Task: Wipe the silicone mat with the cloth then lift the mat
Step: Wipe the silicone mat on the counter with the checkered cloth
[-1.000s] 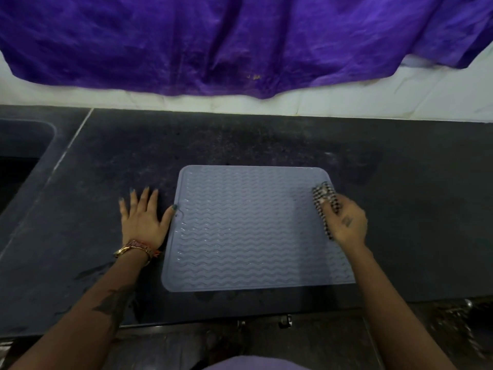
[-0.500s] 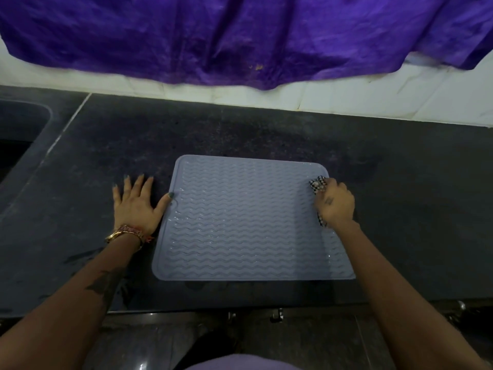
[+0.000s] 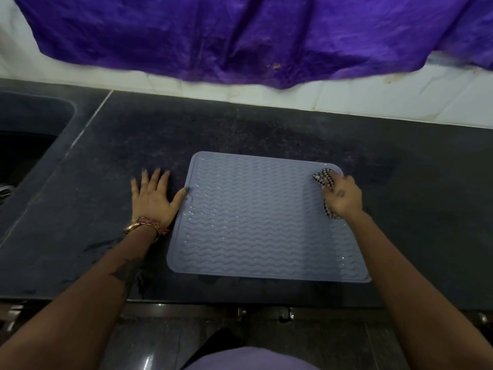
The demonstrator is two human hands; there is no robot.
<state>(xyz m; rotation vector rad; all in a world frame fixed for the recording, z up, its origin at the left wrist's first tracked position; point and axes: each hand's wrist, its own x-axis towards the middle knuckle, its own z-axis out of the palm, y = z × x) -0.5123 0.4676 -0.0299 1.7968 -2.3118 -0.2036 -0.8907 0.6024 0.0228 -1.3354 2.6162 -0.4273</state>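
cloth point(image 3: 324, 178) mostly hidden in right hand point(image 3: 344, 196) | mat point(image 3: 261, 217) flat

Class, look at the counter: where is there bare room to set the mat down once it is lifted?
Bare counter lies right of the mat, and between the mat's far edge and the white wall. The left is tighter: the left hand lies flat there, with the sink beyond. The right hand grips the cloth.
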